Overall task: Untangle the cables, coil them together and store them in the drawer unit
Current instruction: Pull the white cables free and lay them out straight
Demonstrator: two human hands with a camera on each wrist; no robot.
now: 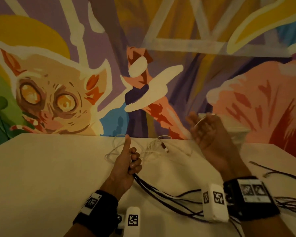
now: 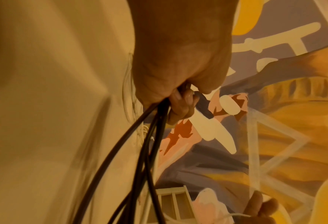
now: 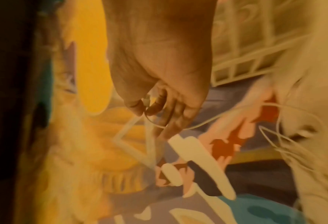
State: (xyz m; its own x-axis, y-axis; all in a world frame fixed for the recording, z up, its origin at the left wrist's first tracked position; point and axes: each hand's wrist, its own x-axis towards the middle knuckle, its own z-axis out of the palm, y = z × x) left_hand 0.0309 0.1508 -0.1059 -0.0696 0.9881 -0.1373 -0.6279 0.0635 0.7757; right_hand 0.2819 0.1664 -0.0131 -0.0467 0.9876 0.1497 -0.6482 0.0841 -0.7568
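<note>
Okay, keep your left hand [image 1: 126,165] clamped on the black cables [image 1: 161,190] while your right hand [image 1: 207,132], pinching the white cable [image 3: 207,123], draws it free slowly.

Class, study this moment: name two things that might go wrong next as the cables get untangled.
1. The right hand lifts a thin white cable whose loops lie by the left hand; pulling may tighten the tangle.
2. The black cables trail under the right wrist and could snag.

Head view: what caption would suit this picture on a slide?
Left hand grips black cables on the table; raised right hand pinches a white cable.
</note>
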